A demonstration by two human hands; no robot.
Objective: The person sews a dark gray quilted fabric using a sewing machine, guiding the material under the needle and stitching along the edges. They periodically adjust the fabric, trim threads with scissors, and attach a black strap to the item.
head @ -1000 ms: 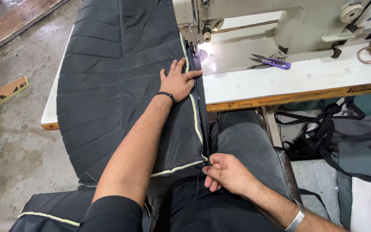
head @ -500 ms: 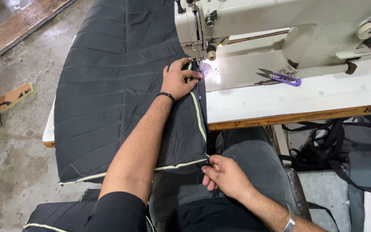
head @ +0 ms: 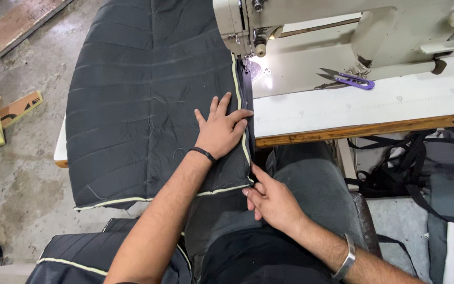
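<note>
From the head view we see the quilted black cover (head: 148, 105) spread over the sewing table (head: 353, 110), its long piped edge running straight away from us to the sewing machine (head: 311, 26). Our left hand (head: 222, 129) lies flat, fingers spread, on that edge, nearer the needle. Our right hand (head: 271, 202) pinches the cover's near corner at the table's front, farthest from the machine

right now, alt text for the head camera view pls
A person's left hand presses black quilted fabric flat near a sewing machine, while the right hand pinches its piped corner below. Purple snips lie on the table.
</note>
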